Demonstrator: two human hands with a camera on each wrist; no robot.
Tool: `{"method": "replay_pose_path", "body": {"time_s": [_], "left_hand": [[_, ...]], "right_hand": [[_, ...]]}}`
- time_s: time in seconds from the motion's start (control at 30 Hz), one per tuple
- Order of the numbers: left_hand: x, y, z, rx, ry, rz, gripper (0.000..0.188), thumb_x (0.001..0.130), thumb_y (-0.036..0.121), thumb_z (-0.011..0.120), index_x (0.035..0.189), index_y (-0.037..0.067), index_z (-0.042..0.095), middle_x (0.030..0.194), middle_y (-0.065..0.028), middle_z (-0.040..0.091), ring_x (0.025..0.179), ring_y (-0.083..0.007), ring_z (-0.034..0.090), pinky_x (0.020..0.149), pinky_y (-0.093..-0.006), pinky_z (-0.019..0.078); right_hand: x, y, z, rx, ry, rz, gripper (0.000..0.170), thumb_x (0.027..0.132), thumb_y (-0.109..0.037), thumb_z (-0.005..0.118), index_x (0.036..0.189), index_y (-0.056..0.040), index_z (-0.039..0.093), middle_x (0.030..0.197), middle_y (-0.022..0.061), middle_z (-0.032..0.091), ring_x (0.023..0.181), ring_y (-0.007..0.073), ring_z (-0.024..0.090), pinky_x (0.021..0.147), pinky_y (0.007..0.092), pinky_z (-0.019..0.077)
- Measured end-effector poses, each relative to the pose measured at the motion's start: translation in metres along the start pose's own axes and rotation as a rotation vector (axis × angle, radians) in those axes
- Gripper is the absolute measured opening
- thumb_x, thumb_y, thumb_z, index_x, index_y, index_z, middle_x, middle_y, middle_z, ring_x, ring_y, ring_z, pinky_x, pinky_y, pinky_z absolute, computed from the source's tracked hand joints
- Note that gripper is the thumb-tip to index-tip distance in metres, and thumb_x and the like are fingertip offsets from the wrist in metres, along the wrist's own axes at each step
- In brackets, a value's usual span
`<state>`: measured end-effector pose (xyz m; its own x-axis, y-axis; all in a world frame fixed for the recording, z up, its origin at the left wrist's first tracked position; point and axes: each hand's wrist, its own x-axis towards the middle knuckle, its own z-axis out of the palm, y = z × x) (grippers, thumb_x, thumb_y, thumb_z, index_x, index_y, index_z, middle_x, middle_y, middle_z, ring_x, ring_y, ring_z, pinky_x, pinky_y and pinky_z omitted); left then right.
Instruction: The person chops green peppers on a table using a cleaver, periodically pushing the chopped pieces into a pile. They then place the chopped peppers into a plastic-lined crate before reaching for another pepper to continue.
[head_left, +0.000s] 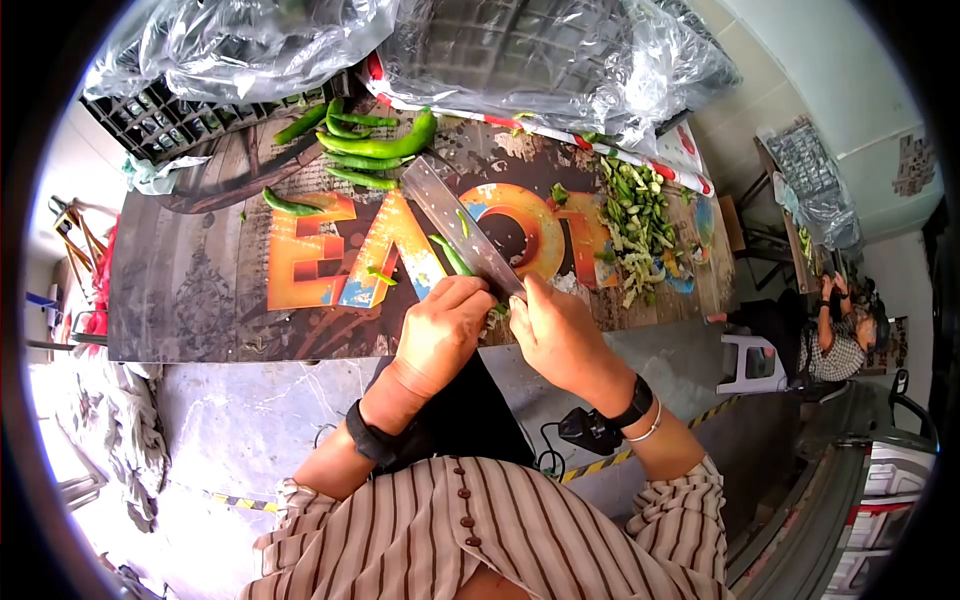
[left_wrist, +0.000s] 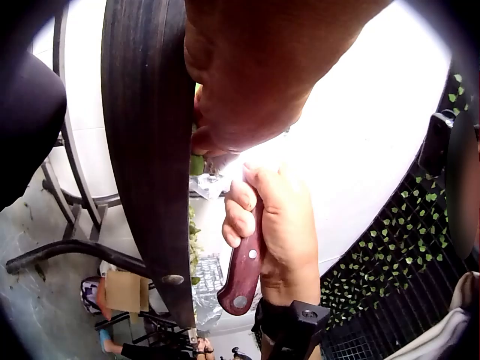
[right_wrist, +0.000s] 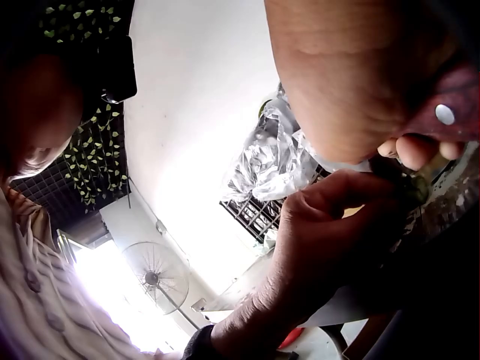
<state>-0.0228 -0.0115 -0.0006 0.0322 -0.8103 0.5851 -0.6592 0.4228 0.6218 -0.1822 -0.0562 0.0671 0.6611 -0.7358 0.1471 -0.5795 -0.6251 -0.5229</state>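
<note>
My right hand [head_left: 565, 335] grips the dark red riveted handle [left_wrist: 244, 274] of a kitchen knife, whose broad blade [head_left: 462, 228] points away and leftward over the table. Beside the blade, my left hand [head_left: 440, 330] holds a green chili pepper [head_left: 452, 256] with curled fingers, close to the table's near edge. Part of that pepper is hidden under the fingers. Several whole green peppers [head_left: 385, 147] lie toward the back left, and one pepper [head_left: 290, 205] lies apart at the left. A pile of chopped green pepper [head_left: 640, 215] spreads at the right.
Plastic-covered black crates [head_left: 540, 60] line the back of the patterned wooden table [head_left: 200, 290]. Small pepper bits [head_left: 381, 275] lie near the middle. Another person [head_left: 835, 340] works at a second table on the right. A fan [right_wrist: 154, 277] stands by the wall.
</note>
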Motion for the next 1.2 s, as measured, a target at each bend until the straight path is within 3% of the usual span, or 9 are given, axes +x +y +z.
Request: {"method": "replay_pose_path", "body": {"time_s": [0.13, 0.3, 0.53, 0.63, 0.7, 0.83, 1.03, 1.13, 1.2], "left_hand": [[-0.001, -0.001, -0.002, 0.027, -0.040, 0.032, 0.016, 0.074, -0.001, 0.064, 0.088, 0.006, 0.062, 0.097, -0.0065, 0.064, 0.092, -0.0273, 0.065, 0.074, -0.0348, 0.0552], [0.001, 0.000, 0.000, 0.008, 0.008, 0.012, 0.015, 0.073, -0.003, 0.069, 0.085, 0.006, 0.066, 0.091, -0.0068, 0.065, 0.084, -0.0284, 0.064, 0.073, -0.0360, 0.0531], [0.002, 0.000, 0.001, 0.021, -0.001, 0.038, 0.015, 0.073, -0.003, 0.067, 0.086, 0.005, 0.065, 0.092, -0.0076, 0.065, 0.085, -0.0295, 0.065, 0.074, -0.0365, 0.0533], [0.002, -0.001, 0.000, 0.026, 0.017, 0.035, 0.016, 0.073, -0.002, 0.068, 0.087, 0.004, 0.065, 0.091, -0.0084, 0.064, 0.085, -0.0306, 0.064, 0.073, -0.0371, 0.0533], [0.002, -0.001, -0.002, 0.035, -0.023, 0.055, 0.018, 0.071, -0.003, 0.064, 0.088, 0.004, 0.063, 0.089, -0.0081, 0.062, 0.088, -0.0286, 0.064, 0.073, -0.0356, 0.0545], [0.002, -0.002, -0.001, 0.032, -0.034, 0.048, 0.019, 0.070, -0.004, 0.064, 0.088, 0.005, 0.064, 0.086, -0.0076, 0.060, 0.085, -0.0285, 0.062, 0.070, -0.0365, 0.0538], [0.002, -0.001, 0.000, 0.053, -0.016, 0.075, 0.022, 0.071, -0.004, 0.064, 0.089, 0.008, 0.066, 0.087, -0.0069, 0.060, 0.084, -0.0282, 0.061, 0.070, -0.0376, 0.0534], [0.003, -0.001, 0.001, 0.054, -0.020, 0.072, 0.020, 0.071, -0.003, 0.064, 0.088, 0.007, 0.065, 0.088, -0.0068, 0.060, 0.085, -0.0283, 0.061, 0.070, -0.0378, 0.0534], [0.002, 0.001, -0.001, 0.058, -0.018, 0.073, 0.019, 0.072, -0.002, 0.065, 0.088, 0.007, 0.065, 0.089, -0.0066, 0.061, 0.085, -0.0282, 0.061, 0.070, -0.0376, 0.0534]], "right_hand": [[0.005, -0.001, 0.001, -0.002, -0.008, 0.008, 0.013, 0.090, -0.006, 0.055, 0.093, 0.0030, 0.046, 0.074, 0.0250, 0.059, 0.069, 0.0439, 0.060, 0.060, 0.0499, 0.0474], [0.012, -0.005, -0.001, 0.021, -0.019, 0.048, 0.014, 0.091, -0.007, 0.055, 0.092, 0.0035, 0.046, 0.075, 0.0258, 0.059, 0.072, 0.0449, 0.060, 0.061, 0.0511, 0.0473], [0.023, -0.004, 0.004, -0.008, -0.007, 0.034, 0.015, 0.090, -0.007, 0.055, 0.088, 0.0039, 0.046, 0.072, 0.0263, 0.060, 0.071, 0.0450, 0.061, 0.061, 0.0512, 0.0482], [0.037, 0.000, 0.011, -0.028, 0.039, -0.061, 0.014, 0.088, -0.006, 0.055, 0.088, 0.0048, 0.047, 0.070, 0.0267, 0.060, 0.071, 0.0447, 0.062, 0.062, 0.0507, 0.0491], [0.046, 0.004, 0.015, 0.027, 0.044, -0.064, 0.016, 0.091, -0.008, 0.056, 0.088, 0.0036, 0.046, 0.070, 0.0260, 0.055, 0.070, 0.0467, 0.056, 0.061, 0.0504, 0.0439], [0.063, 0.006, 0.011, 0.015, -0.021, -0.063, 0.016, 0.085, -0.007, 0.056, 0.088, 0.0082, 0.049, 0.072, 0.0285, 0.061, 0.074, 0.0457, 0.062, 0.066, 0.0513, 0.0494], [0.077, 0.009, 0.016, 0.038, 0.015, -0.100, 0.017, 0.088, -0.009, 0.055, 0.087, 0.0064, 0.049, 0.076, 0.0278, 0.059, 0.075, 0.0458, 0.059, 0.066, 0.0502, 0.0460], [0.091, 0.002, 0.018, 0.036, -0.067, -0.004, 0.017, 0.087, -0.011, 0.056, 0.089, 0.0053, 0.052, 0.079, 0.0270, 0.060, 0.077, 0.0450, 0.060, 0.067, 0.0501, 0.0461], [0.097, 0.008, 0.022, 0.024, -0.062, -0.038, 0.017, 0.087, -0.011, 0.056, 0.090, 0.0055, 0.051, 0.078, 0.0271, 0.060, 0.077, 0.0450, 0.060, 0.067, 0.0504, 0.0460]]}}
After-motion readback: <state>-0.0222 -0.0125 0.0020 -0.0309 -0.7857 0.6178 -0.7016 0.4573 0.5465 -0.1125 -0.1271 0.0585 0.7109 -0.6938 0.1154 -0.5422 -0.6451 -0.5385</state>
